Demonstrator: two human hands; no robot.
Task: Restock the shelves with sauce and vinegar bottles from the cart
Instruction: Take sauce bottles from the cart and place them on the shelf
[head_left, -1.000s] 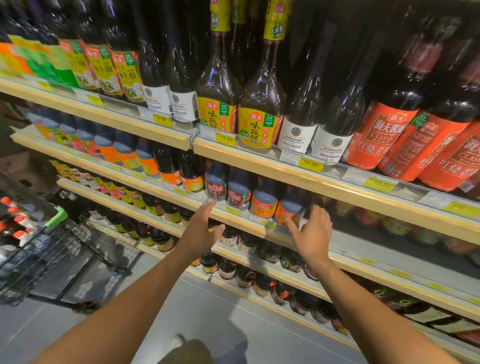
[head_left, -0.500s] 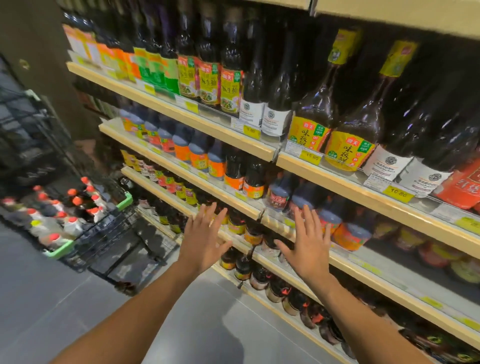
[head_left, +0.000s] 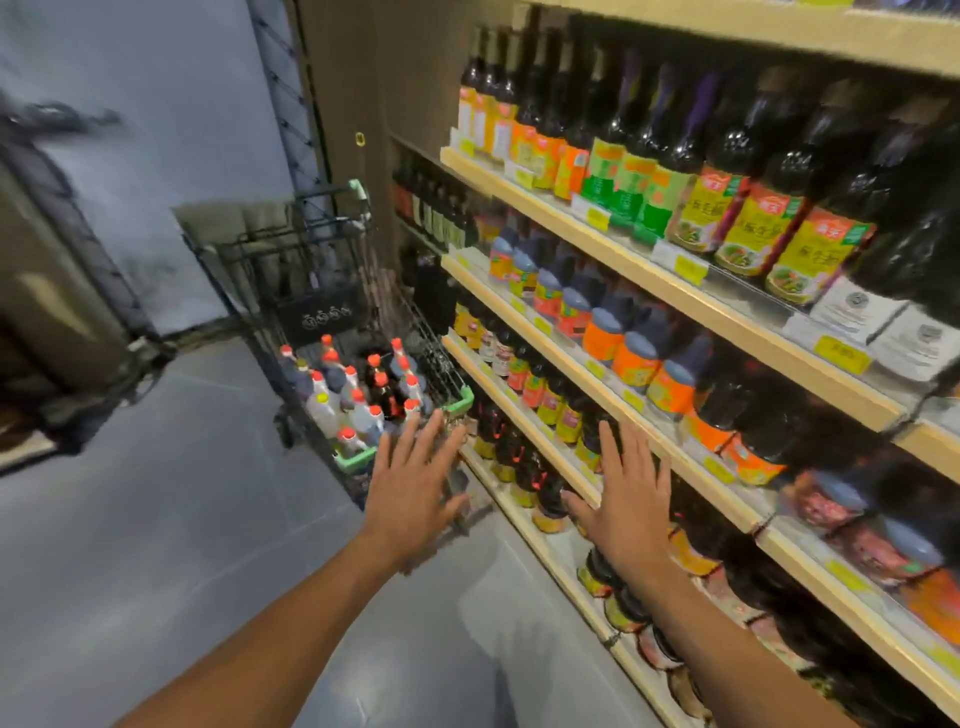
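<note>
Grey flooring (head_left: 130, 545) stretches left of a wire shopping cart (head_left: 317, 317) parked in a store aisle. Its green-rimmed basket is packed with upright red-capped bottles (head_left: 363, 400), some clear and some dark. Just right of the cart's near corner, a person's left hand (head_left: 415, 493) hovers palm down, fingers spread and straight, grasping nothing; whether it touches the cart's rim cannot be told. Further right of the cart, the right hand (head_left: 626, 509) is likewise flat and released, fingers extended in front of a lower shelf edge. Wooden shelves (head_left: 753, 335) rise to the right of the cart. Dark sauce bottles (head_left: 691, 145) with green, yellow and orange labels line the upper tier, and squat blue-capped jars (head_left: 602, 332) sit one tier below. Yellow price tags (head_left: 841, 356) run along the edges. Motion blur softens the labels.
</note>
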